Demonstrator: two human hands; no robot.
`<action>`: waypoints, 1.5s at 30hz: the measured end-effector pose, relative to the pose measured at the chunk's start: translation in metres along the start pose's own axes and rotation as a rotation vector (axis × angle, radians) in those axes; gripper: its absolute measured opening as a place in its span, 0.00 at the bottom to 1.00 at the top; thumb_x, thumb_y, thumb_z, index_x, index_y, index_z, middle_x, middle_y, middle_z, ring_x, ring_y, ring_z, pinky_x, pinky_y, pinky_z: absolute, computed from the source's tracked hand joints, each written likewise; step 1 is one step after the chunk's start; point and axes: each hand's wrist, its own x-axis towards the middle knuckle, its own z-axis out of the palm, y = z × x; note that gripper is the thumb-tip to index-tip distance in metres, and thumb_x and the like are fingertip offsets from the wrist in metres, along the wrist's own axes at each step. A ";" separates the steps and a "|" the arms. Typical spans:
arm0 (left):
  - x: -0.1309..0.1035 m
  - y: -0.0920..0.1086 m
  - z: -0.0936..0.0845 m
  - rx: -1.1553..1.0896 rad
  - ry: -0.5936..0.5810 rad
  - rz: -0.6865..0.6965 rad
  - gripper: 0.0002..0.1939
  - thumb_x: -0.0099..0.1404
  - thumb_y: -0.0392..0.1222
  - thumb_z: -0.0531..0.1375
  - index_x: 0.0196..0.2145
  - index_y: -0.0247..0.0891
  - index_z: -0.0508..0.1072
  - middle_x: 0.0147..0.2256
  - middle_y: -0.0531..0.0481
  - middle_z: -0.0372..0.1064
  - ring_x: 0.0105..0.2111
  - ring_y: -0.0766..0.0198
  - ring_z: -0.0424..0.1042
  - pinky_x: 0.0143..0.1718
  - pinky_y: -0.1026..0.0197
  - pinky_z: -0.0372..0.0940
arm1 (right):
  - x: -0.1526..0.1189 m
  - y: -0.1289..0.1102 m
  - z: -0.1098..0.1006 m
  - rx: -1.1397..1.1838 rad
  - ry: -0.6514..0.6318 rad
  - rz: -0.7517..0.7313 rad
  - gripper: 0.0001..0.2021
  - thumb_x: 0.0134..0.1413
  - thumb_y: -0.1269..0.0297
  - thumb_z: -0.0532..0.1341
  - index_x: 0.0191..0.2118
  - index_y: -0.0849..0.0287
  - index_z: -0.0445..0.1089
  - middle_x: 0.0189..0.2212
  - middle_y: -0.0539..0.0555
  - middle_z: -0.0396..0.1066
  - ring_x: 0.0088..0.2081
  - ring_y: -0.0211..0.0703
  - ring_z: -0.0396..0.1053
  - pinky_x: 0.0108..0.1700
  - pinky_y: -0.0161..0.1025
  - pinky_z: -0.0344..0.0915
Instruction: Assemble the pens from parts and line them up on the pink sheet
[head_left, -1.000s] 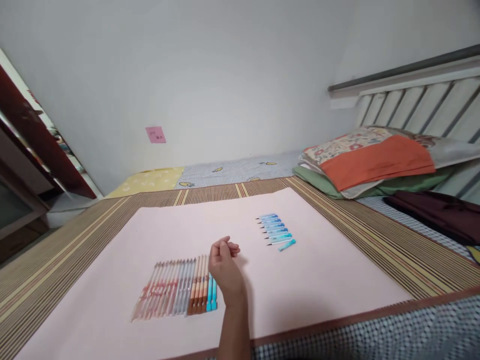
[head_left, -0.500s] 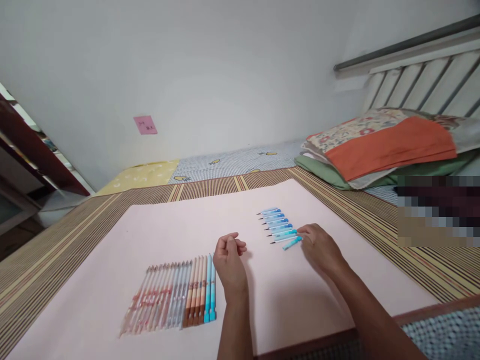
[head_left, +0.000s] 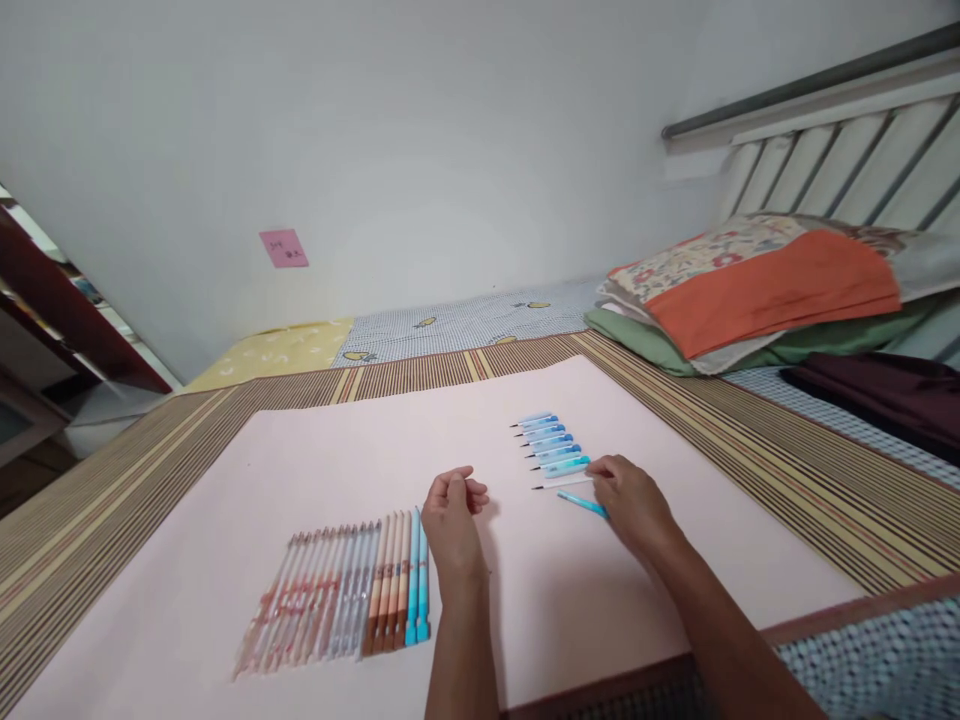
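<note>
My right hand (head_left: 626,495) is at the near end of a column of small blue pens (head_left: 551,440), its fingers closed on the right end of a thin white refill (head_left: 559,484) with a dark tip. Just below, a turquoise pen piece (head_left: 581,502) lies slanted beside the fingers. My left hand (head_left: 454,500) rests on its edge over the pink sheet (head_left: 337,450), fingers curled, with nothing visible in them. Left of its wrist lie two blue pens (head_left: 418,580), several brown-orange pens (head_left: 390,590) and a row of clear pens (head_left: 315,595).
A striped mat (head_left: 225,400) surrounds the sheet. Folded bedding with an orange cover (head_left: 780,290) sits at the back right, near dark cloth (head_left: 877,390). Behind stands a wall with a pink note (head_left: 284,248).
My right hand has moved slightly left and nearer. The turquoise piece has shifted down and turned, and the white refill shows apart from it. My left hand keeps its pose.
</note>
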 end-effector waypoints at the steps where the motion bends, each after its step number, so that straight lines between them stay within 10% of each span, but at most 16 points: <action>1: 0.001 0.000 -0.001 -0.005 -0.006 -0.008 0.14 0.56 0.48 0.62 0.34 0.34 0.76 0.24 0.52 0.71 0.23 0.68 0.68 0.26 0.65 0.61 | 0.003 -0.001 0.001 -0.023 0.007 0.005 0.12 0.55 0.68 0.53 0.37 0.58 0.73 0.38 0.55 0.74 0.39 0.45 0.70 0.40 0.39 0.62; 26: -0.003 -0.005 0.002 0.020 -0.157 -0.145 0.17 0.53 0.50 0.65 0.34 0.32 0.76 0.25 0.50 0.73 0.22 0.70 0.68 0.25 0.67 0.59 | 0.018 -0.007 0.015 -0.214 -0.175 0.032 0.12 0.49 0.79 0.56 0.34 0.57 0.73 0.39 0.56 0.72 0.40 0.46 0.67 0.37 0.37 0.56; 34: -0.012 -0.003 0.011 -0.002 -0.258 -0.284 0.26 0.49 0.46 0.74 0.43 0.30 0.74 0.28 0.48 0.74 0.24 0.67 0.72 0.23 0.68 0.63 | -0.004 -0.061 0.005 0.448 -0.272 -0.139 0.09 0.56 0.64 0.58 0.38 0.57 0.74 0.33 0.52 0.75 0.35 0.45 0.70 0.38 0.39 0.63; 38: -0.013 -0.002 0.014 -0.228 -0.242 -0.374 0.12 0.58 0.37 0.70 0.37 0.28 0.75 0.24 0.50 0.71 0.21 0.72 0.69 0.23 0.71 0.63 | -0.014 -0.080 0.003 0.593 -0.410 -0.188 0.11 0.55 0.61 0.60 0.41 0.58 0.76 0.36 0.53 0.78 0.39 0.46 0.72 0.42 0.41 0.66; 45: 0.000 0.000 0.006 -0.626 -0.024 -0.728 0.14 0.74 0.34 0.54 0.29 0.31 0.70 0.23 0.51 0.67 0.19 0.74 0.66 0.20 0.72 0.63 | 0.006 -0.023 0.006 0.067 -0.101 -0.033 0.10 0.56 0.70 0.57 0.35 0.57 0.77 0.38 0.55 0.76 0.41 0.47 0.71 0.44 0.40 0.62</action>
